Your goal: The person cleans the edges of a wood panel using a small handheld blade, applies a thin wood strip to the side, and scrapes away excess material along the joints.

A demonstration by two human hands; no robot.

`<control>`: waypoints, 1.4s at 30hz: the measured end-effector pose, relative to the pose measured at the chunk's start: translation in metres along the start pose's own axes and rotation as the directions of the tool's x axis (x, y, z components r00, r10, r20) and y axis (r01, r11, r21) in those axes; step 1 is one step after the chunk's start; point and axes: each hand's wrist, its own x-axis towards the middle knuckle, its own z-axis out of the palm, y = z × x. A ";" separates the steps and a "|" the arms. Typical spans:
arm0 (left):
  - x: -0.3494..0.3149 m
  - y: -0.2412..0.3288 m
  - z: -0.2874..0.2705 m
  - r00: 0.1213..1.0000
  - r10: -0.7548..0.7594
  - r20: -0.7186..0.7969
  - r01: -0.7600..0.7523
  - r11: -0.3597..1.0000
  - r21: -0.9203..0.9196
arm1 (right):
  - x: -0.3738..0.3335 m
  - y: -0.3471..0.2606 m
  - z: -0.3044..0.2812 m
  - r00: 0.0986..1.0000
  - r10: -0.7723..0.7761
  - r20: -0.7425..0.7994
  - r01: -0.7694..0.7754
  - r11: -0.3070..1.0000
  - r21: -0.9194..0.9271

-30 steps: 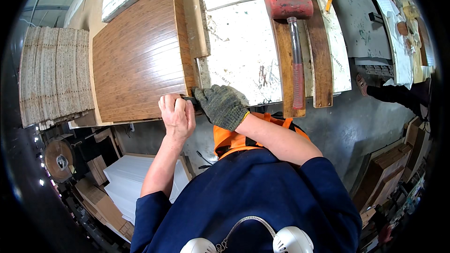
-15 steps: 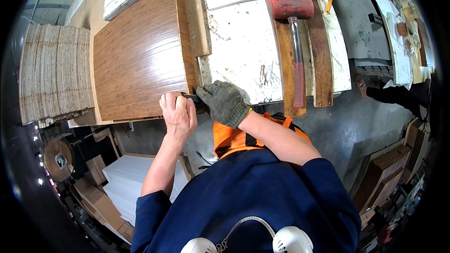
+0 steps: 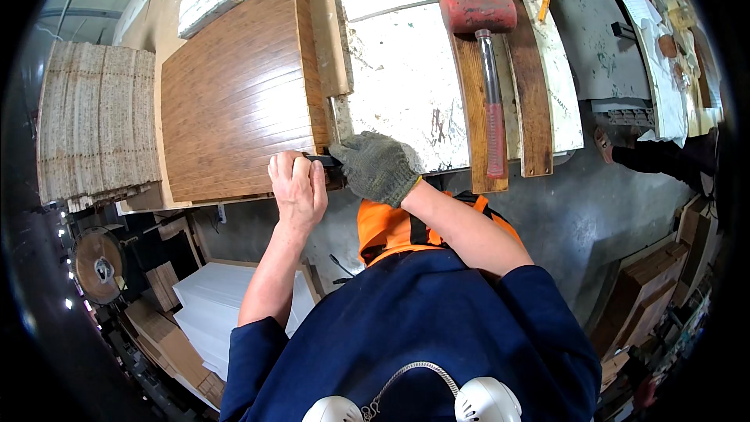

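The brown wooden block (image 3: 234, 101) in front of you lies on the left part of the desk (image 3: 406, 78), resting on a tan board (image 3: 324, 43) that shows along its right and far sides. Its broad top is warm brown with fine darker grain, ruled by narrow parallel lines running from side to side. The finish is glossy: a whitish sheen spreads over the right half, while the left half looks duller and deeper in colour. The right side face is a lighter, golden brown with dark streaks.

At the near right corner, a small black piece (image 3: 323, 160) spans the space between your hands; its full shape is hidden. Your bare left hand (image 3: 295, 194) has its fingers curled over the near edge; you cannot tell whether they pinch the black piece. Your right hand (image 3: 376, 166), in a dark grey knitted glove, has its fingertips close to the same piece, its grip hidden too.

A pale ridged stack (image 3: 98, 117) stands just left of the block, and a red-headed mallet (image 3: 486, 55) lies well to its right.
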 end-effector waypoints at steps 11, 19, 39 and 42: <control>0.005 0.006 -0.006 1.000 -0.011 -0.030 0.008 0.995 -0.097 | -0.007 0.011 0.006 0.943 0.135 -0.305 -0.068 0.973 0.221; 0.009 0.006 0.006 0.975 -0.198 -0.097 0.194 0.980 -0.052 | -0.007 0.007 0.001 0.916 0.170 -0.363 -0.055 0.951 0.304; 0.012 0.007 0.003 0.910 -0.395 -0.123 0.350 0.893 -0.282 | -0.006 0.008 -0.001 0.913 0.170 -0.370 -0.044 0.944 0.326; 0.014 0.009 0.002 0.895 -0.440 -0.069 0.412 0.877 -0.248 | -0.007 0.010 0.002 0.915 0.160 -0.370 -0.038 0.948 0.316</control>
